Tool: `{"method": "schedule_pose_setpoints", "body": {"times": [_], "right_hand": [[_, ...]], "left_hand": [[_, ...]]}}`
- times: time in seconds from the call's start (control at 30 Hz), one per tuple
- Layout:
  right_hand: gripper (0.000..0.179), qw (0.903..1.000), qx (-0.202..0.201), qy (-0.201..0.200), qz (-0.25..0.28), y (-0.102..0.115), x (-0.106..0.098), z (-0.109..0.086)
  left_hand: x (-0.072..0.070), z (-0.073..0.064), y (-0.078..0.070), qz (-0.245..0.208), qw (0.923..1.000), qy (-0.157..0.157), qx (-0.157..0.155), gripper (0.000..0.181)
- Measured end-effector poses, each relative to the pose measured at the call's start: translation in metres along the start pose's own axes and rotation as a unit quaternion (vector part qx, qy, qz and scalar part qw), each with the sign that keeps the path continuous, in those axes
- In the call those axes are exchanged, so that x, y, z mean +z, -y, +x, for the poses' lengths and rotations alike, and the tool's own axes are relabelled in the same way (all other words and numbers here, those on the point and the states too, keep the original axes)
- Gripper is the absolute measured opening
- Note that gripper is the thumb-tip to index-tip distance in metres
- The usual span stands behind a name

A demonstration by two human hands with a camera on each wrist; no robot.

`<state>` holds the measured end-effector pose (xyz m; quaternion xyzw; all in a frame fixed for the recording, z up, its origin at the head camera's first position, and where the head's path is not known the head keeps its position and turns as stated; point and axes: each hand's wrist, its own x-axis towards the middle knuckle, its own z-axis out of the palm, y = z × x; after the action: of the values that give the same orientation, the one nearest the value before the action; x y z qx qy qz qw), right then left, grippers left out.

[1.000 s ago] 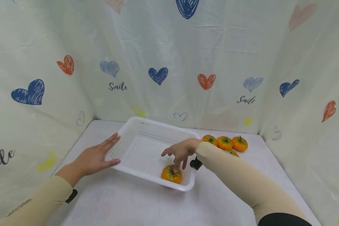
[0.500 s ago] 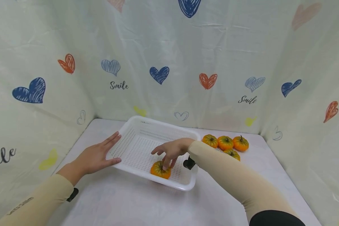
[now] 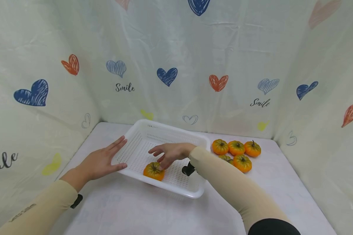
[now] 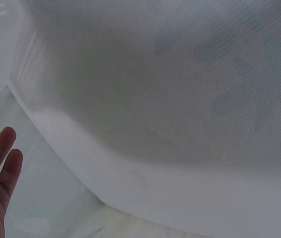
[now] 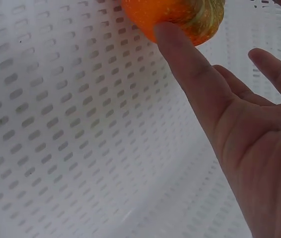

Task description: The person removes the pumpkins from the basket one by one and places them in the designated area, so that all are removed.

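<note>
An orange and green mini pumpkin sits on the floor of a white perforated plastic basket, near its front wall. With its straight thumb my right hand touches the pumpkin's side, and the other fingers reach out over the basket floor. In the right wrist view the thumb tip meets the same pumpkin, and the fingers stay apart from it. My left hand lies with spread, straight fingers at the basket's left edge. The left wrist view catches only some left-hand fingers.
Several more mini pumpkins stand in a cluster on the white-covered table, right of the basket. My right forearm partly hides one pumpkin. A curtain printed with hearts encloses the back and sides.
My right hand and the touched pumpkin have shifted left along the basket's front side. The left hand and the basket hold their places. More of the pumpkin cluster shows beyond the right arm.
</note>
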<state>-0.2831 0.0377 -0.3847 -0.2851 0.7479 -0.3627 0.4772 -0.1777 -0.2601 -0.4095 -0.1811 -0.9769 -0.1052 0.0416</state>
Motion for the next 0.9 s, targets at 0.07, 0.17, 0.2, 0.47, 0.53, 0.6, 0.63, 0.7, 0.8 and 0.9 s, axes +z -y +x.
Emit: {"method": "schedule_pose_setpoints", "body": {"times": [0.07, 0.17, 0.2, 0.47, 0.53, 0.6, 0.63, 0.7, 0.8, 0.9], "right_hand": [[0.078, 1.0000, -0.007, -0.003, 0.003, 0.000, 0.001, 0.004], [0.077, 0.9999, -0.008, -0.013, -0.002, -0.002, 0.003, 0.009], [0.076, 0.9998, -0.006, -0.015, -0.006, -0.003, 0.004, 0.010], [0.078, 0.9994, 0.005, -0.005, -0.035, -0.012, 0.008, 0.018], [0.079, 0.9991, 0.000, 0.001, -0.043, -0.014, 0.009, 0.019], [0.079, 0.9987, -0.005, 0.003, -0.052, -0.016, 0.010, 0.021], [0.078, 0.9983, -0.007, 0.002, -0.057, -0.016, 0.010, 0.022], [0.077, 0.9973, -0.014, 0.000, -0.072, -0.017, 0.011, 0.023], [0.076, 0.9956, -0.023, -0.005, -0.090, -0.017, 0.011, 0.023], [0.075, 0.9936, -0.033, -0.007, -0.108, -0.016, 0.011, 0.024]], "left_hand": [[0.000, 0.000, 0.000, -0.002, 1.0000, 0.002, -0.001, 0.091], [0.000, 0.000, -0.001, -0.001, 1.0000, 0.004, -0.003, 0.091], [0.000, 0.000, -0.001, 0.001, 1.0000, 0.005, -0.005, 0.091], [0.000, 0.002, -0.001, 0.001, 1.0000, 0.001, -0.001, 0.091], [0.001, 0.002, -0.001, 0.001, 1.0000, 0.002, -0.003, 0.091], [0.002, 0.002, -0.001, -0.001, 1.0000, 0.002, -0.004, 0.092], [0.002, 0.002, -0.001, -0.001, 1.0000, 0.003, -0.006, 0.092], [0.003, 0.002, 0.000, 0.001, 0.9999, 0.005, -0.009, 0.092], [0.004, 0.002, 0.002, 0.003, 1.0000, 0.005, -0.008, 0.092], [0.004, 0.003, 0.003, 0.004, 0.9999, 0.006, -0.008, 0.092]]}}
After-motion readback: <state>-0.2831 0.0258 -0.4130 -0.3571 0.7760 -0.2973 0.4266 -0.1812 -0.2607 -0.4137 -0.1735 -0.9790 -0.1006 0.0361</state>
